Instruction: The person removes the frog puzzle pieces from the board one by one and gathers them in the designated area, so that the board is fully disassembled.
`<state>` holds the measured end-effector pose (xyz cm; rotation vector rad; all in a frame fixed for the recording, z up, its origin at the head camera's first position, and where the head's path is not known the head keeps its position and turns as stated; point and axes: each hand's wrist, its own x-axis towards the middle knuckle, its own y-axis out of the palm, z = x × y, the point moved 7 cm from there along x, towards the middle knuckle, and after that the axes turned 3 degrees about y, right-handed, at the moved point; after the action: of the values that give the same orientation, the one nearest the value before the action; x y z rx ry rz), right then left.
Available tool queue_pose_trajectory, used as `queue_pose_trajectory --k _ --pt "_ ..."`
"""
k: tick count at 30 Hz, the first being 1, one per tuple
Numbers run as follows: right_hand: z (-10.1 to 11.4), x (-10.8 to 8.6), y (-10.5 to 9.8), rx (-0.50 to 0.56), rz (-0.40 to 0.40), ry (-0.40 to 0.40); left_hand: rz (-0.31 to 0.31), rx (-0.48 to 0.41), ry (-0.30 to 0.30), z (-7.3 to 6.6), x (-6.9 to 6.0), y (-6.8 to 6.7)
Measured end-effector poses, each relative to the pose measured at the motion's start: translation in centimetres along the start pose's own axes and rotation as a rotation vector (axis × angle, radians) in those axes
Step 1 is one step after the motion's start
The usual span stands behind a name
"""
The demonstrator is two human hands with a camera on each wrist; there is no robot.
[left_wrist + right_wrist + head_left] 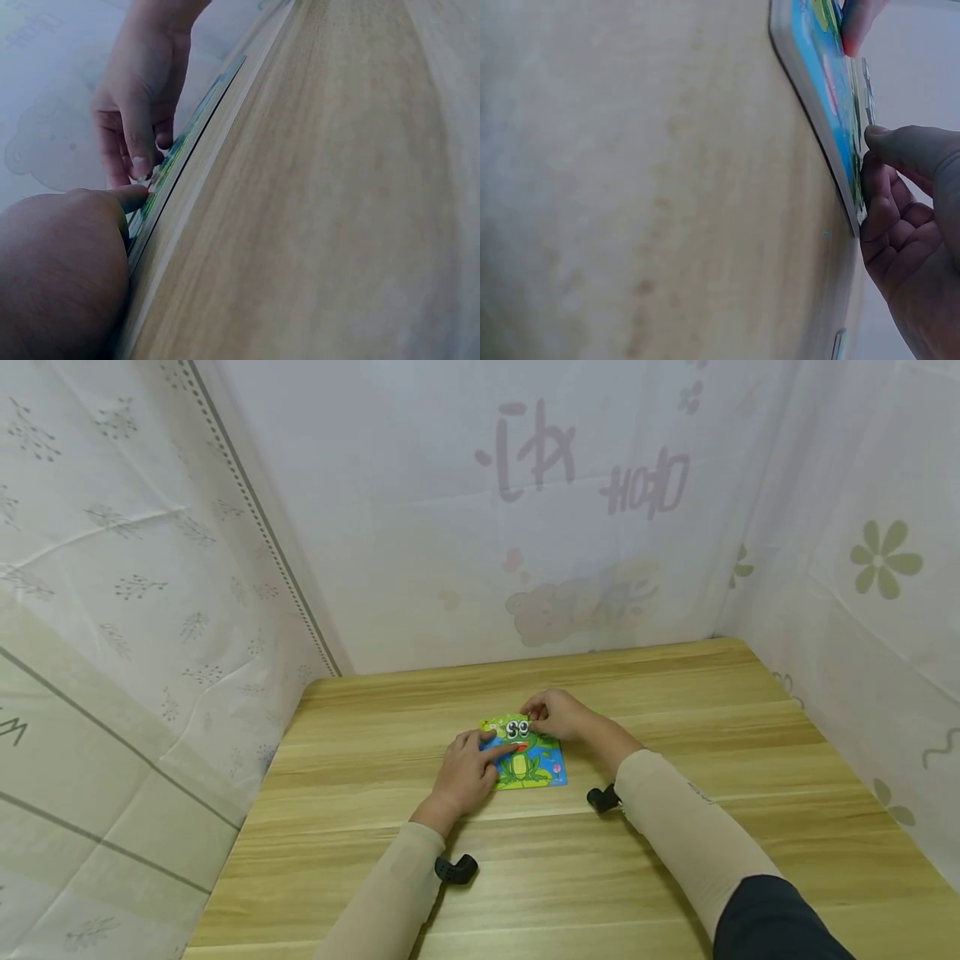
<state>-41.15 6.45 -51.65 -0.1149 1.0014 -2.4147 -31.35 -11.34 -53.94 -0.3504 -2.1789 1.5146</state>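
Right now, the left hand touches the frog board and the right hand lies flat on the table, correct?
Not quite: the right hand isn't flat; it pinches a thin piece at the board, as the right wrist view shows. The left hand does touch the board.

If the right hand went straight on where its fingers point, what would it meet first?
Probably the left hand, which lies partly over the frog picture; height is unclear, so the right hand might pass above it.
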Motion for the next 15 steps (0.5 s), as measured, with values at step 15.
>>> queue_pose_trajectory --k 15 --pt "-1.01 -0.69 -0.97 0.048 -0.040 0.029 0.010 -0.001 -0.019 0.06 -0.08 0.23"
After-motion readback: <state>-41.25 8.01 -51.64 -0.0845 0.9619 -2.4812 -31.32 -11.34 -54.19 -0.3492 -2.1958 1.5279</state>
